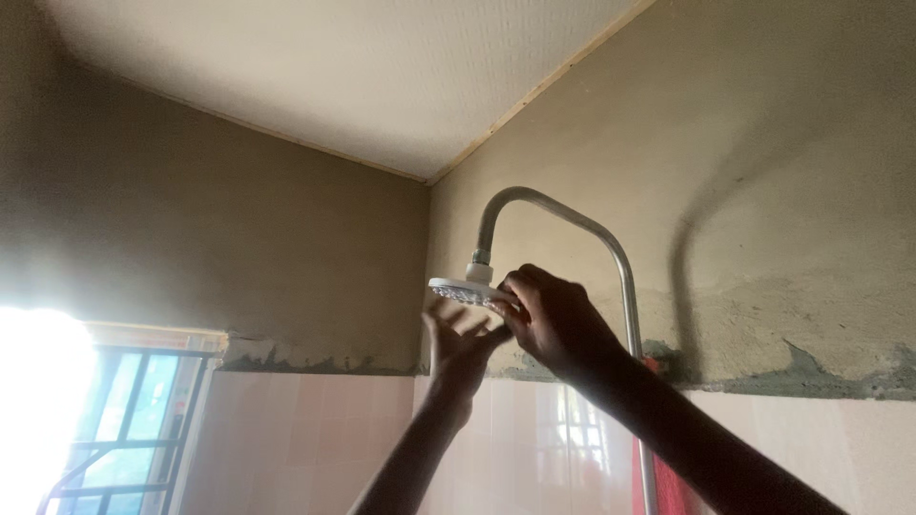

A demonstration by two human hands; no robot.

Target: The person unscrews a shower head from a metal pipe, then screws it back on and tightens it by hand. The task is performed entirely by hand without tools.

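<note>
Under the curved pipe [563, 215], both hands touch the shower head [463, 291].

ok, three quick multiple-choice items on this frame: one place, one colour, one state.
1. Where is the shower head?
A. on the floor
B. at the end of the curved pipe
C. on the window sill

2. What colour are the wall tiles?
A. pale pink
B. dark blue
C. black

3. What is the right hand doing?
A. hanging free
B. gripping the shower head's rim
C. resting on the window

Answers: 1 B, it hangs from the pipe's down-turned end. 2 A, the tiles below the bare plaster look pale pink. 3 B, its fingers close on the rim, while the left hand is spread open just beneath.
</note>
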